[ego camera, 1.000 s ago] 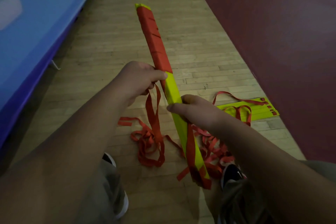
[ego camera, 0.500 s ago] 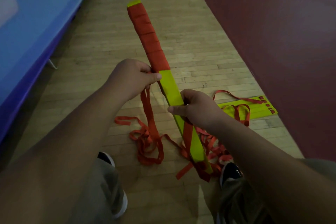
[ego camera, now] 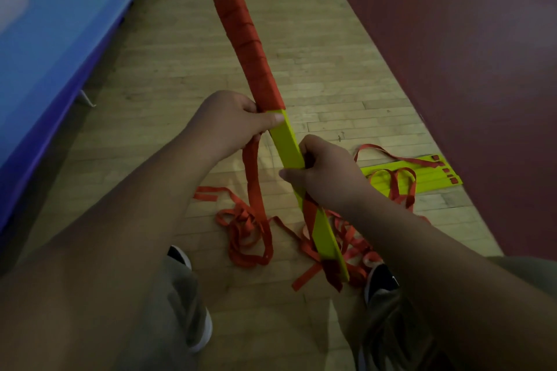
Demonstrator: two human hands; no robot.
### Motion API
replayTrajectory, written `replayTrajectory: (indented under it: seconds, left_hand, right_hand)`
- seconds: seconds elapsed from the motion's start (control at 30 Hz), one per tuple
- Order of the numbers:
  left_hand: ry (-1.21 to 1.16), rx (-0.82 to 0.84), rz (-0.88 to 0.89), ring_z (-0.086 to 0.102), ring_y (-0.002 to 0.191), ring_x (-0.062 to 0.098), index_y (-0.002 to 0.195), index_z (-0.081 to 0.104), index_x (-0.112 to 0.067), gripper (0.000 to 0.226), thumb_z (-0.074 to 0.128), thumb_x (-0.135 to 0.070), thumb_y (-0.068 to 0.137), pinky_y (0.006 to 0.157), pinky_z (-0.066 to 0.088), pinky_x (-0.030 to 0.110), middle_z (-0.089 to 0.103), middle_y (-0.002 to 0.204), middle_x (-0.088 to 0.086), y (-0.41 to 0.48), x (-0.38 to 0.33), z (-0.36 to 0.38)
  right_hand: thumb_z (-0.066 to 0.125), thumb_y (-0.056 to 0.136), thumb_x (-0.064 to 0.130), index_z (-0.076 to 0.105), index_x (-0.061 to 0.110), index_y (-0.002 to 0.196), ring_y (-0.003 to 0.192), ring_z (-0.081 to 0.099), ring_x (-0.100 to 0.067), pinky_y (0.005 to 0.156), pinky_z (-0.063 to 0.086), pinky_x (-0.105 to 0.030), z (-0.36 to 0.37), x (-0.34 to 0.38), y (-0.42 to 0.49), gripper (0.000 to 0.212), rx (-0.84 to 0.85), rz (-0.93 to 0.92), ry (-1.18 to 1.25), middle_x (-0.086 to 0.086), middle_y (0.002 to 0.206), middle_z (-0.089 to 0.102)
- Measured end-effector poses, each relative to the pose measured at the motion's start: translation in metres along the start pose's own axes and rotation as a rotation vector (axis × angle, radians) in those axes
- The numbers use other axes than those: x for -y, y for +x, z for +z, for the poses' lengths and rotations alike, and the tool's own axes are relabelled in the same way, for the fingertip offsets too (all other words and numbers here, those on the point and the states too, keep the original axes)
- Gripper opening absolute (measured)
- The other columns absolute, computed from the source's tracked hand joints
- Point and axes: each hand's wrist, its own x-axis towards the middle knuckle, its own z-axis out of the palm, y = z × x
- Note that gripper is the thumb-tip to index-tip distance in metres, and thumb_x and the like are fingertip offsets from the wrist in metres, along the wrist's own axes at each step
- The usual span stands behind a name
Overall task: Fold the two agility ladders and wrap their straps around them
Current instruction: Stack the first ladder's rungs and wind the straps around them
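Wood floor (ego camera: 331, 84), ladder (ego camera: 286, 143) slanting away-left, right hand (ego camera: 328, 173) gripping, left hand (ego camera: 229, 125) pinching strap (ego camera: 253, 181)

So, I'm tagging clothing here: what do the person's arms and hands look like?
The left arm and right arm are bare as far as the frame shows, with no sleeves. The left hand and right hand wear no gloves; no watch, ring or wristband shows. Dim light could hide small marks.
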Motion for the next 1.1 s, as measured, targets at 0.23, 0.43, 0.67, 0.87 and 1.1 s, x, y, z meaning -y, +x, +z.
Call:
replayTrajectory:
  seconds: [0.23, 0.43, 0.67, 0.87, 1.1]
  left_hand:
    - [-0.010, -0.100, -0.087, 0.076, 0.073, 0.017, 0.076, 0.080, -0.018, 0.057, 0.081, -0.075, 0.080, 0.083, 0.067, 0.045, 0.078, 0.073, -0.001, 0.000, -0.012, 0.022]
    - [-0.133, -0.009, -0.040, 0.080, 0.083, 0.016, 0.089, 0.085, -0.020, 0.040, 0.082, -0.060, 0.088, 0.088, 0.067, 0.044, 0.081, 0.079, -0.003, 0.007, -0.008, 0.014]
    - [-0.241, 0.079, 0.048, 0.080, 0.096, 0.016, 0.103, 0.084, -0.025, 0.020, 0.080, -0.044, 0.097, 0.089, 0.066, 0.039, 0.084, 0.095, -0.005, 0.017, 0.000, -0.002]
    - [-0.418, 0.147, 0.070, 0.079, 0.096, 0.020, 0.108, 0.081, -0.014, 0.016, 0.071, -0.028, 0.105, 0.090, 0.063, 0.040, 0.084, 0.105, 0.006, 0.021, 0.002, -0.013]
    - [-0.576, 0.293, 0.111, 0.078, 0.104, 0.026, 0.115, 0.076, -0.006, 0.039, 0.071, -0.035, 0.090, 0.093, 0.062, 0.041, 0.082, 0.111, 0.012, 0.022, 0.009, -0.024]
  right_hand:
    - [0.082, 0.092, 0.026, 0.056, 0.022, 0.094, 0.079, 0.066, -0.020, 0.072, 0.060, -0.046, 0.004, 0.002, -0.003, 0.026, -0.039, -0.046, -0.121, 0.001, 0.085, 0.067]
    - [0.085, 0.093, 0.044, 0.057, 0.022, 0.104, 0.085, 0.068, -0.018, 0.065, 0.053, -0.035, -0.005, 0.011, -0.001, 0.038, 0.021, 0.120, -0.073, 0.000, 0.096, 0.067]
    - [0.077, 0.097, 0.054, 0.063, 0.030, 0.136, 0.100, 0.068, -0.005, 0.084, 0.052, -0.029, -0.024, 0.011, -0.001, 0.048, 0.223, 0.152, 0.125, 0.009, 0.118, 0.072]
    - [0.073, 0.102, 0.040, 0.082, 0.026, 0.116, 0.110, 0.077, -0.021, 0.107, 0.058, -0.044, -0.030, 0.010, 0.000, 0.022, 0.349, 0.121, 0.240, 0.001, 0.113, 0.083]
    - [0.068, 0.108, 0.037, 0.077, 0.014, 0.129, 0.119, 0.077, -0.029, 0.111, 0.058, -0.051, -0.038, 0.004, 0.001, 0.032, 0.513, 0.069, 0.364, -0.008, 0.126, 0.081]
